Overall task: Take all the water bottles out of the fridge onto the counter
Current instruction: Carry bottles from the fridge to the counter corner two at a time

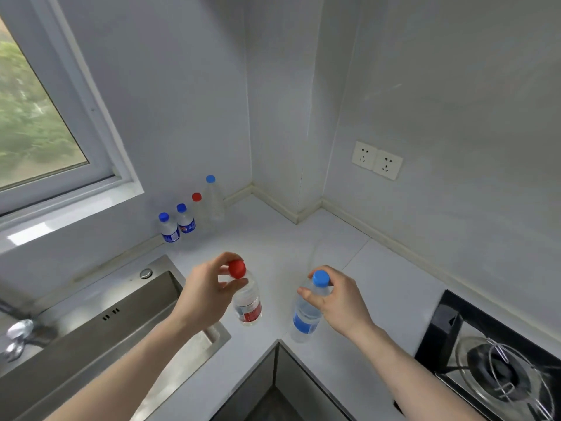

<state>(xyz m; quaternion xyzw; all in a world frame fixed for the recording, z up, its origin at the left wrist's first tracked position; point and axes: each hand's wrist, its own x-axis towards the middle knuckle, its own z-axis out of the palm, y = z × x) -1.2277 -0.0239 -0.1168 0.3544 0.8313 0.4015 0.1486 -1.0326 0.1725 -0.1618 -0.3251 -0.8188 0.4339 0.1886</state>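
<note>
Head view is showing both bare forearms reaching forward over the white tabletop (pixel 267 238), each hand holding a bottle by its neck. The left hand (pixel 206 294) is coming in from the lower left with its wrist over the corner of the steel sink (pixel 127 317); its fingers (pixel 233 285) are curling round the neck of the red-capped bottle (pixel 249 305), thumb just under the cap. That bottle is leaning slightly, and whether its base is touching the tabletop I cannot tell. The right hand (pixel 340 299) is entering from the lower right, its fingers pinching the neck of the blue-capped bottle (pixel 305 317) just below the cap, with the bottle hanging near the tabletop's front inner corner.

Four more bottles (pixel 189 214) are standing upright in a row along the wall under the window (pixel 39 117), well apart from the hands. A gas burner (pixel 501 372) is sitting at the lower right, and two wall sockets (pixel 376 161) are showing above the tabletop.
</note>
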